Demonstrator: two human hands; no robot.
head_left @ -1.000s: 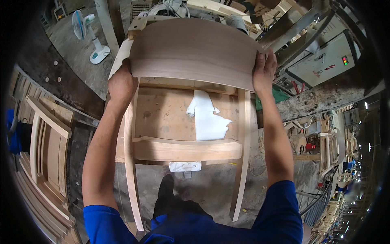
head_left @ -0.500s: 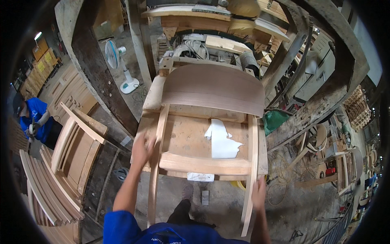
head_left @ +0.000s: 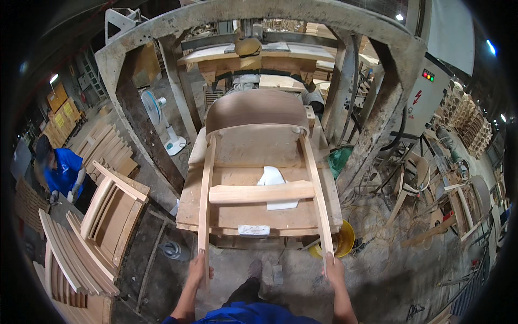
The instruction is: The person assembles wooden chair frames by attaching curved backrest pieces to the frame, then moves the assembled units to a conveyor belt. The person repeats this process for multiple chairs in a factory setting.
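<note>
A wooden chair frame point(head_left: 261, 193) lies over a worn wooden worktable point(head_left: 189, 216). Its two long posts run toward me, joined by a crossrail. At the far end sits a curved, brown backrest panel point(head_left: 258, 110). My left hand point(head_left: 199, 268) is wrapped round the near end of the left post point(head_left: 204, 216). Round the near end of the right post point(head_left: 319, 210), the fingers of my right hand point(head_left: 333, 270) are closed too. Below the crossrail, a torn white sheet point(head_left: 280, 204) rests on the tabletop. A white block point(head_left: 253, 230) is at the table's front edge.
A heavy metal press frame point(head_left: 264, 19) arches over the table, its uprights on both sides. Curved wooden parts point(head_left: 65, 254) are stacked at left, near a co-worker point(head_left: 65, 167) in blue and a fan point(head_left: 162, 119). A yellow bucket point(head_left: 345, 240) stands under the table's right corner.
Both hands have moved from beside the posts to their near ends and closed on them. The chair frame has shifted on the table. My view has tilted up, showing more of the press.
</note>
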